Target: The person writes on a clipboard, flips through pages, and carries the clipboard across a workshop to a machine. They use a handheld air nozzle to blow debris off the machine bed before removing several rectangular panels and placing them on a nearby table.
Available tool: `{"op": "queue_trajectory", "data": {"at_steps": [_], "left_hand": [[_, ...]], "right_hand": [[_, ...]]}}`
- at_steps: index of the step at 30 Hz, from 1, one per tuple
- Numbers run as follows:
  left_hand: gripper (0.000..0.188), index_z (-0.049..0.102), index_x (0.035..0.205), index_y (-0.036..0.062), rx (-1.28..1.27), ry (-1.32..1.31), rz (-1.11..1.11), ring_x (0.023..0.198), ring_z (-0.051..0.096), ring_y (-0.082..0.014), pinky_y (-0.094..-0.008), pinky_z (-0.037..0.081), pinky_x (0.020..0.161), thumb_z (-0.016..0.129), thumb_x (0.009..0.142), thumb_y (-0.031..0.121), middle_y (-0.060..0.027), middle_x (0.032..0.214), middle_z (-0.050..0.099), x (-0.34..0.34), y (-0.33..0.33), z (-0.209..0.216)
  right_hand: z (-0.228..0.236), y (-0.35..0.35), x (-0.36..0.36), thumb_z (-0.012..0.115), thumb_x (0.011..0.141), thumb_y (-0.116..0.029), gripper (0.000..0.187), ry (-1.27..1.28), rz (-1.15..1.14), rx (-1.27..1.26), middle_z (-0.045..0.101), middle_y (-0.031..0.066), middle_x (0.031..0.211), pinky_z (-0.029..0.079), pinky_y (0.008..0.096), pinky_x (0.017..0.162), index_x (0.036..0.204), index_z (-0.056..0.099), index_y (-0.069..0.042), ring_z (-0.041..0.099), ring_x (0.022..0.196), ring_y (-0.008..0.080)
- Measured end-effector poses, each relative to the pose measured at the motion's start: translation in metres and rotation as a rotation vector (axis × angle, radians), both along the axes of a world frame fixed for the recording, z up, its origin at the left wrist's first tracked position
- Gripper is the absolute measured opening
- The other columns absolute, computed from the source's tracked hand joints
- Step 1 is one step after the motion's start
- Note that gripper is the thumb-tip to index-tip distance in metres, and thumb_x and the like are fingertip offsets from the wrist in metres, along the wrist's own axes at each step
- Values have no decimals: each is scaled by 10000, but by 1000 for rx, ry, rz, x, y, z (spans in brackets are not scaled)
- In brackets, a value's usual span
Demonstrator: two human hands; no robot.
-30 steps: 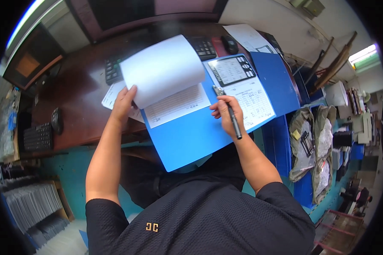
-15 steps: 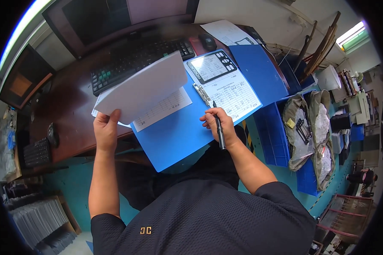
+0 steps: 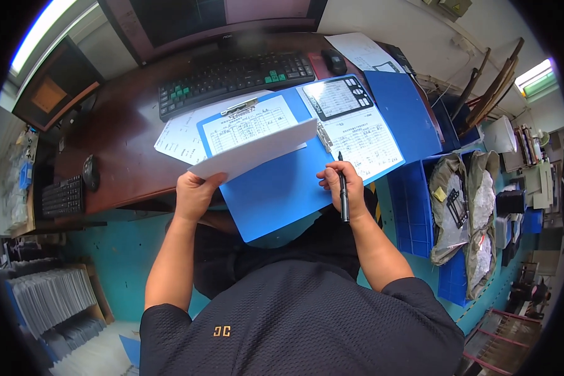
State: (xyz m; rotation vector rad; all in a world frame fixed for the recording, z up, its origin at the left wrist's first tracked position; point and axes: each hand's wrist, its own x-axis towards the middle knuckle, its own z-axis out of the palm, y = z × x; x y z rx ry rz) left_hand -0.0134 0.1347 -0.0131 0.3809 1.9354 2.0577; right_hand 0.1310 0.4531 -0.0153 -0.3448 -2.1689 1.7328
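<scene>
My left hand (image 3: 195, 195) pinches the lower left corner of a few white sheets (image 3: 257, 152), which stand tilted up over a blue clipboard folder (image 3: 266, 210). Behind them a filled-in form (image 3: 247, 130) lies under a metal clip (image 3: 239, 108). In my right hand (image 3: 351, 188) is a black pen (image 3: 344, 203), its tip pointing away from me near a second metal clip (image 3: 324, 136). Just beyond that hand lies another written form (image 3: 373, 149), partly covered by a black-framed clear panel (image 3: 336, 98).
A black keyboard (image 3: 232, 78) and a mouse (image 3: 334, 61) sit behind the folder, below a monitor (image 3: 219, 19). Another blue folder (image 3: 401, 106) lies to the right. Blue bins (image 3: 410, 210) with sacks (image 3: 448, 200) stand by the desk's right side.
My left hand has lowered the lifted sheets toward me and to the right, uncovering the clipped form and the keyboard. My right hand still holds the pen. The view has shifted slightly.
</scene>
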Motion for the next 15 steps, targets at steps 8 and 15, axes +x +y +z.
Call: {"op": "queue_trajectory", "data": {"at_steps": [8, 15], "left_hand": [[748, 650, 1350, 51, -340, 117, -857, 1185, 669, -296, -375, 520, 994, 911, 745, 405, -153, 1293, 703, 49, -15, 17], [495, 695, 1284, 54, -503, 69, -596, 1051, 711, -258, -361, 555, 896, 831, 859, 268, -138, 1237, 728, 67, 9, 28]], "right_hand": [[-11, 21, 22, 668, 1015, -157, 223, 30, -111, 233, 741, 98, 900, 572, 266, 710, 1160, 610, 3, 693, 759, 133], [-7, 5, 22, 746, 942, -189, 222, 57, -106, 485, 699, 131, 819, 561, 341, 680, 1092, 667, -46, 709, 745, 258]]}}
